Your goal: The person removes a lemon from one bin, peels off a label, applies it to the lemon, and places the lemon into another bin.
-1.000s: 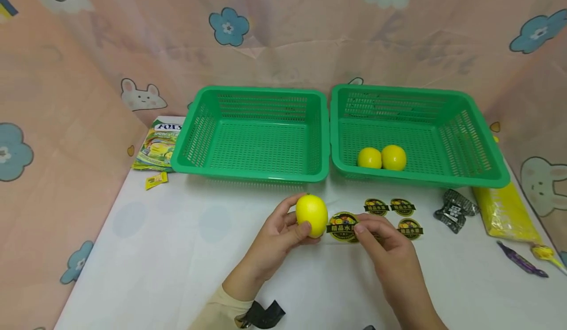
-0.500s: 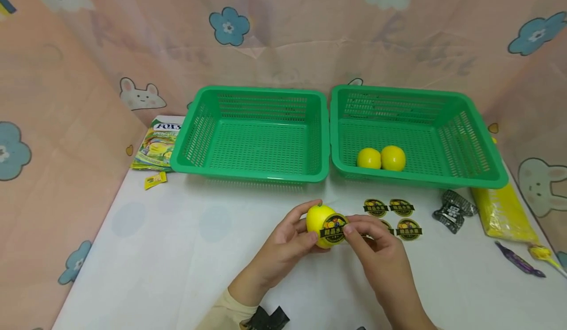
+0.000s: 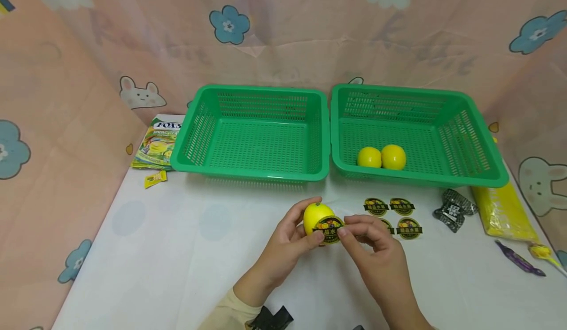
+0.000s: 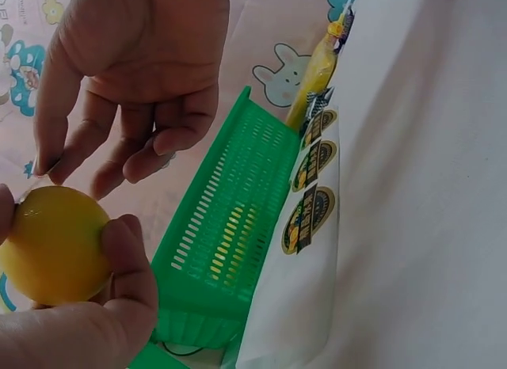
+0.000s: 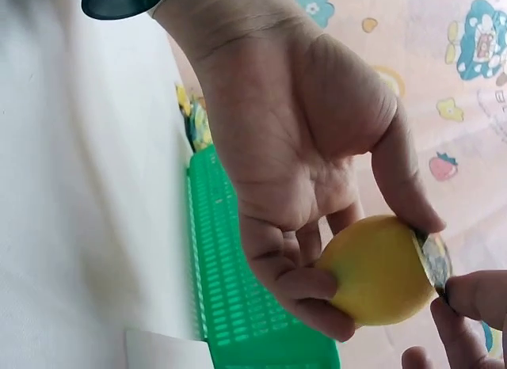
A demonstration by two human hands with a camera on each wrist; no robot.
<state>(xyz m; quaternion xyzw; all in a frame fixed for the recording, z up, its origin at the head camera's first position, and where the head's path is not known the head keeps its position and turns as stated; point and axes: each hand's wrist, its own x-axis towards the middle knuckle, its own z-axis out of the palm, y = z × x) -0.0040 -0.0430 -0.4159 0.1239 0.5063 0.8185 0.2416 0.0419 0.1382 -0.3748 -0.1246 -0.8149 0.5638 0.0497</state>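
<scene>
In the head view, my left hand (image 3: 283, 253) holds a yellow lemon (image 3: 315, 214) above the white table, fingers wrapped around it. A round black-and-gold fruit sticker (image 3: 330, 227) lies against the lemon's near side, my left thumb on its edge. The sticker's right edge is pinched between thumb and fingers of my right hand (image 3: 378, 258). From the right wrist view, the sticker (image 5: 436, 262) stands at the side of the lemon (image 5: 376, 274), its far edge apart from the skin. The left wrist view shows the lemon (image 4: 55, 246) but mostly hides the sticker.
Behind the hands stand two green baskets; the right basket (image 3: 421, 179) contains two lemons (image 3: 381, 157). Several stickers (image 3: 402, 206) lie on a sheet to the right. Candies (image 3: 455, 211) and a yellow packet (image 3: 507, 216) are farther right, a green candy bag (image 3: 157, 145) at left.
The right hand has brought the sticker leftward onto the lemon's near side. The left hand has moved slightly right with the lemon, and its thumb now touches the sticker.
</scene>
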